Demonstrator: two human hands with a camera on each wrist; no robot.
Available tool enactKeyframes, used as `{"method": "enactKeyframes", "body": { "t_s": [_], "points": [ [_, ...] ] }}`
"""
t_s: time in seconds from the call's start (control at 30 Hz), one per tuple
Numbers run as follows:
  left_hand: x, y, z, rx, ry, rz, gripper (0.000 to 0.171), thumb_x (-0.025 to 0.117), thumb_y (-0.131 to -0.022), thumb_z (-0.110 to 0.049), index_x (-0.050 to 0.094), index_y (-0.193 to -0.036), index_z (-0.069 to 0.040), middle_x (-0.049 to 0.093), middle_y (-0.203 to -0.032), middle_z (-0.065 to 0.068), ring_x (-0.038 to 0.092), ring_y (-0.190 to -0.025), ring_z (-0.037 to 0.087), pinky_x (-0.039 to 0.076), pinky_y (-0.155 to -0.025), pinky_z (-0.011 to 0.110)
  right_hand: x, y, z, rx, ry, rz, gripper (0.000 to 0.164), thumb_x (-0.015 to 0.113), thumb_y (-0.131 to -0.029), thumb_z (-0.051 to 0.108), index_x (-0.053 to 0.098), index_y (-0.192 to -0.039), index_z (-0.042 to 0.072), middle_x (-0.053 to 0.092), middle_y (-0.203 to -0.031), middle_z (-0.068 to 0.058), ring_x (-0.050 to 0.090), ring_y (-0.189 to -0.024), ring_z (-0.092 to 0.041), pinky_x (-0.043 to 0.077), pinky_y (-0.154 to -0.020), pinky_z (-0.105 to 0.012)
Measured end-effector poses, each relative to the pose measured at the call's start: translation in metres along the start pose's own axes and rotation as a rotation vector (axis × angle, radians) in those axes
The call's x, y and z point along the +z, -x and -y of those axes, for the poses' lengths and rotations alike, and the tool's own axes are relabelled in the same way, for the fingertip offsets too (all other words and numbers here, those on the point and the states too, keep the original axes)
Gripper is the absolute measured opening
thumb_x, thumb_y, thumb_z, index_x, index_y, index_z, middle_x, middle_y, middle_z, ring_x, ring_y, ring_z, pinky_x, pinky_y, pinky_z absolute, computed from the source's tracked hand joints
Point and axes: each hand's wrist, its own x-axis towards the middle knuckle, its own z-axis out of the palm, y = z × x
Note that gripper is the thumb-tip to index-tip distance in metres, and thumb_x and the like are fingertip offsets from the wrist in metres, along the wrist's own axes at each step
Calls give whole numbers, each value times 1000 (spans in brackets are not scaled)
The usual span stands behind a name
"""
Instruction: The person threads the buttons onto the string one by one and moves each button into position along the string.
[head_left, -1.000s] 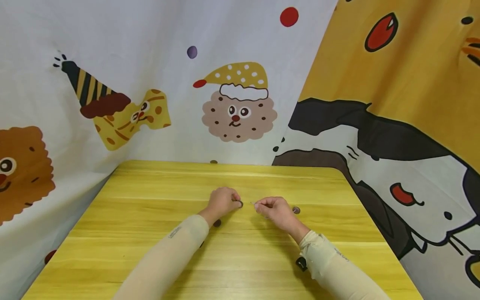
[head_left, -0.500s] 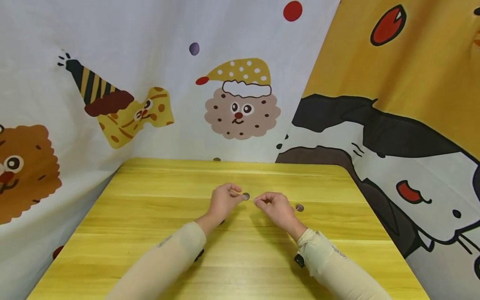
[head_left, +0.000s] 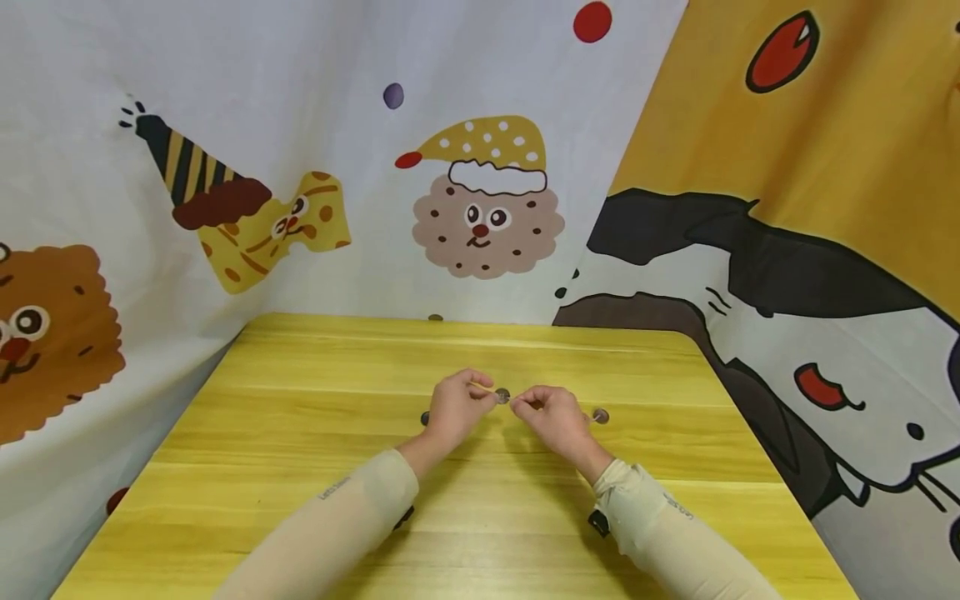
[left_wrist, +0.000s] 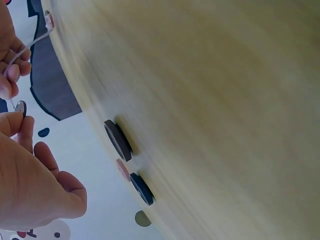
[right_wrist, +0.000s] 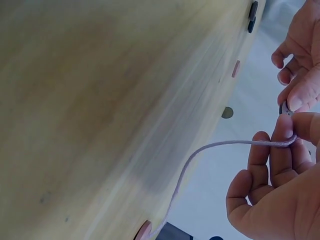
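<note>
Button and string held close together

In the head view, the left hand's (head_left: 457, 408) grip pinches a small button (head_left: 502, 397) at its three o'clock, above the desk (head_left: 480, 508). The right hand's (head_left: 553, 414) grip pinches a string (right_wrist: 215, 144) running to a disc (head_left: 602, 416) at its three o'clock.

Head view: L sleeve (head_left: 322, 533), lower L-ctr of frame, long, cream, w/ small dark print (head_left: 333, 488). R sleeve (head_left: 682, 537), lower R-ctr, also cream, bunched cuff (head_left: 618, 479), similar lettering (head_left: 679, 507). Sm. blk pcs (head_left: 598, 523) by both wrists.
</note>
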Motion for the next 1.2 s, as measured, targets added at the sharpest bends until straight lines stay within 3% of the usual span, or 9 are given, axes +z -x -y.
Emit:
{"method": "enactKeyframes", "body": {
  "t_s": [0.17, 0.27, 0.6, 0.83, 1.07, 1.2],
  "points": [
    [1, 1, 2, 9, 5, 1, 18, 83, -94, -16, 76, -110, -9, 82, -92, 4, 77, -78, 19, 53, -56, 26, 0, 0, -1, 2, 14, -9, 13, 75, -101, 35, 82, -93, 27, 80, -96, 9, 61, -77, -12, 41, -90, -73],
    [2, 2, 3, 11, 6, -1, 17, 83, -95, -17, 76, -108, -10, 82, -91, 4, 77, -78, 21, 52, -55, 25, 1, 0, -1, -5, 9, -12, 12, 76, -101, 33, 82, -93, 26, 80, -94, 9, 60, -75, -13, 36, -94, -80],
    [5, 4, 2, 27, -11, -9, 13, 82, -95, -16, 76, -107, -13, 82, -93, 5, 73, -74, 10, 55, -57, 26, 2, 1, -1, -1, -8, -7, 14, 75, -101, 30, 82, -92, 22, 80, -91, 7, 58, -73, -13, 27, -96, -87],
    [7, 4, 3, 55, -57, -18, 15, 83, -94, -16, 77, -107, -12, 83, -93, 4, 72, -71, 8, 51, -52, 23, 3, 1, -1, 14, -7, -17, 14, 75, -100, 29, 82, -90, 22, 79, -87, 7, 59, -72, -13, 21, -100, -93],
    [10, 6, 3, 88, -98, -20, 19, 84, -94, -17, 78, -110, -9, 84, -95, 4, 75, -76, 10, 54, -55, 22, 4, 1, 1, 39, 3, -16, 14, 76, -98, 29, 81, -87, 22, 77, -82, 9, 59, -73, -14, 7, -100, -100],
    [10, 6, 4, 101, -119, -31, 18, 84, -94, -18, 78, -109, -9, 84, -94, 4, 75, -76, 10, 54, -56, 22, 5, 1, 1, 43, 1, -6, 15, 76, -98, 30, 80, -87, 22, 77, -81, 9, 60, -74, -14, 6, -100, -100]
  ]
}}
